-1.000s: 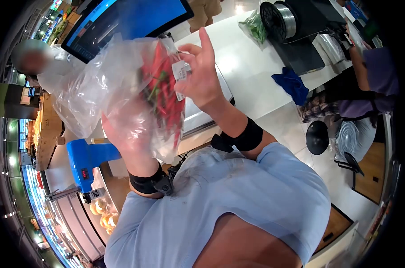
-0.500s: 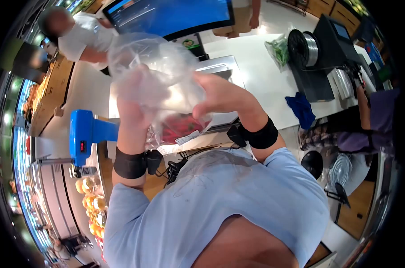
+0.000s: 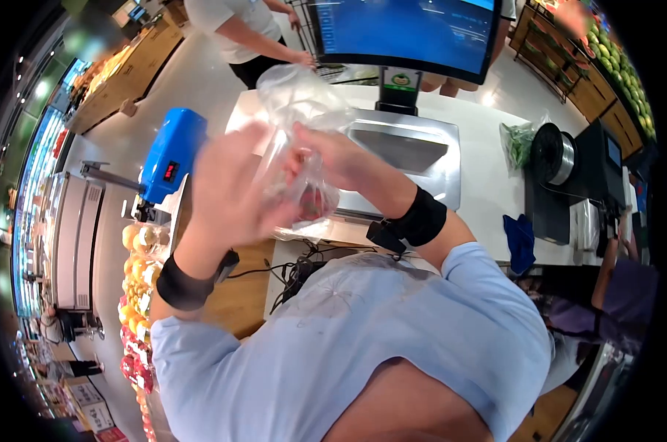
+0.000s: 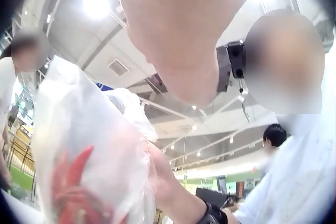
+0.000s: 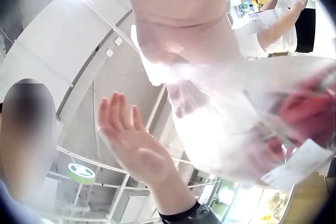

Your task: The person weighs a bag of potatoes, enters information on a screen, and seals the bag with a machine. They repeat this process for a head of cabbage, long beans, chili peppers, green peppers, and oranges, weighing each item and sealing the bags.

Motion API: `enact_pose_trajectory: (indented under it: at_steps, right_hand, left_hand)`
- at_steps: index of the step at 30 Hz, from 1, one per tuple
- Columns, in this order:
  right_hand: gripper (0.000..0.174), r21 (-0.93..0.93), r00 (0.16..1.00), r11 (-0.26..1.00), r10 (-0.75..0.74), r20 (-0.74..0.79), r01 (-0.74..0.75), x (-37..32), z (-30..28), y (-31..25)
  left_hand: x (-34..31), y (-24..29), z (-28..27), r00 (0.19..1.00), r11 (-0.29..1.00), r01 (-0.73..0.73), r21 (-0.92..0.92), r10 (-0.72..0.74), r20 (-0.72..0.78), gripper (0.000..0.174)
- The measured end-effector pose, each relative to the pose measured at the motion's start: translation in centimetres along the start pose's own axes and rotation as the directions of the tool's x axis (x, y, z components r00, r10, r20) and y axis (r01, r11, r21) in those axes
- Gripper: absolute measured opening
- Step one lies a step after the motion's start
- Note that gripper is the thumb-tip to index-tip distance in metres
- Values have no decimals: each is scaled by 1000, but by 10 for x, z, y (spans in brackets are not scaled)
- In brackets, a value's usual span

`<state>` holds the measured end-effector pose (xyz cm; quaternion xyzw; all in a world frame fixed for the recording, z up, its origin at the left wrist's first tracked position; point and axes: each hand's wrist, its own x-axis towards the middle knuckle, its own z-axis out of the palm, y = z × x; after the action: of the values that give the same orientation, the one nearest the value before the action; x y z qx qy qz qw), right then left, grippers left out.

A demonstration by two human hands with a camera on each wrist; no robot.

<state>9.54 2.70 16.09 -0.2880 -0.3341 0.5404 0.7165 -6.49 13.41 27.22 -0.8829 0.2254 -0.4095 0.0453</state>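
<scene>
A clear plastic bag of red chillies (image 3: pixel 304 184) hangs in front of my chest, above the near edge of a steel scale (image 3: pixel 414 173). My right hand (image 3: pixel 326 158) grips the bag's gathered upper part; the right wrist view shows the plastic bunched under my fingers (image 5: pixel 178 71), with the chillies (image 5: pixel 302 111) and a white label (image 5: pixel 299 166) below. My left hand (image 3: pixel 227 188) is spread open just left of the bag, and in the right wrist view my left hand (image 5: pixel 128 140) stands apart from it. In the left wrist view the bag (image 4: pixel 89 145) sits beside my right hand (image 4: pixel 163 176).
A blue screen (image 3: pixel 407 26) stands behind the scale. A blue machine (image 3: pixel 173 151) and packed fruit (image 3: pixel 138 250) are at the left. A bag of greens (image 3: pixel 520 144), a wire spool (image 3: pixel 554 155) and a blue cloth (image 3: pixel 521 243) lie at the right. A person in white (image 3: pixel 238 29) stands beyond the counter.
The bag has come down from head height to just above the scale. My left hand has let go of it and spread open. My right hand still holds it.
</scene>
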Motion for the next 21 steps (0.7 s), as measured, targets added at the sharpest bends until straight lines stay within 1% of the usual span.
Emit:
enact_pose_trajectory:
  at_steps: [1, 2, 3, 4, 5, 6, 7, 8, 9, 10, 11, 12, 13, 14, 15, 16, 17, 18, 19, 20, 21]
  right_hand:
    - [42, -118, 999, 993, 3, 36, 1, 4, 3, 5]
    - [38, -234, 997, 972, 19, 75, -1, 7, 8, 13]
    - [29, -521, 835, 659, -494, 245, 542, 14, 39, 36]
    - [29, -510, 845, 677, -469, 257, 531, 16, 44, 42]
    - [28, -461, 927, 805, -299, 227, 373, 20, 48, 46]
    - [28, -408, 971, 892, -116, 211, 195, 25, 51, 48]
    - [28, -351, 977, 936, 67, 205, 9, 32, 54, 51]
    - [29, -298, 947, 939, 243, 210, -174, 42, 56, 51]
    - [29, -250, 883, 900, 412, 224, -356, 52, 58, 51]
    - [30, -207, 785, 822, 569, 244, -531, 60, 59, 53]
    - [33, -202, 747, 814, 580, 325, -545, 70, 55, 56]
    - [33, -218, 726, 805, 593, 347, -552, 76, 60, 54]
    - [32, -388, 750, 813, 565, 344, -435, 82, 70, 48]
    - [30, -537, 773, 789, 530, 350, -298, 87, 81, 44]
    - [28, -561, 841, 813, 405, 357, -153, 88, 97, 45]
    - [28, -560, 829, 814, 416, 373, -157, 98, 107, 48]
    - [28, -731, 819, 682, 438, 371, -34, 111, 119, 52]
    - [28, -854, 812, 511, 455, 366, 99, 125, 129, 59]
    - [26, -873, 807, 397, 393, 440, 283, 140, 135, 72]
    - [26, -869, 798, 400, 401, 450, 290, 147, 141, 82]
    - [28, -870, 841, 446, 373, 393, 209, 152, 151, 89]
  left_hand:
    - [-3, 1, -4, 979, 987, -158, -14, 159, 125, 62]
    - [-5, 6, -7, 921, 953, -298, -50, 301, 246, 65]
    - [-8, 4, -7, 875, 960, -277, -39, 269, 404, 76]
    - [-13, -4, -6, 881, 969, -247, -26, 235, 411, 76]
    - [-19, -15, -5, 879, 981, -190, -45, 190, 437, 81]
    - [-26, -21, -9, 874, 989, -134, -62, 147, 464, 85]
    - [-33, -23, -16, 856, 996, -79, -46, 91, 508, 93]
    - [-43, -25, -22, 854, 998, -66, -24, 69, 515, 93]
    - [-55, -25, -27, 836, 1000, -21, 21, 6, 549, 96]
    - [-66, -24, -33, 814, 997, 26, 66, -60, 578, 99]
    - [-74, -26, -40, 833, 993, 27, 115, -86, 547, 90]
    - [-81, -28, -49, 828, 989, 45, 143, -117, 548, 90]
    - [-88, -29, -56, 717, 955, 84, 284, -255, 649, 83]
    - [-95, -30, -63, 579, 904, 99, 416, -392, 715, 76]
    - [-94, -31, -71, 503, 862, 189, 470, -496, 707, 48]
    - [-101, -35, -78, 490, 852, 200, 484, -515, 704, 48]
    - [-108, -43, -85, 392, 811, 292, 507, -585, 710, 38]
    - [-114, -53, -92, 288, 758, 377, 532, -642, 710, 30]
    - [-117, -65, -99, 161, 728, 416, 545, -649, 744, 26]
    - [-120, -80, -105, 34, 695, 450, 560, -640, 767, 22]
    - [-134, -98, -112, 27, 702, 476, 529, -613, 790, 25]
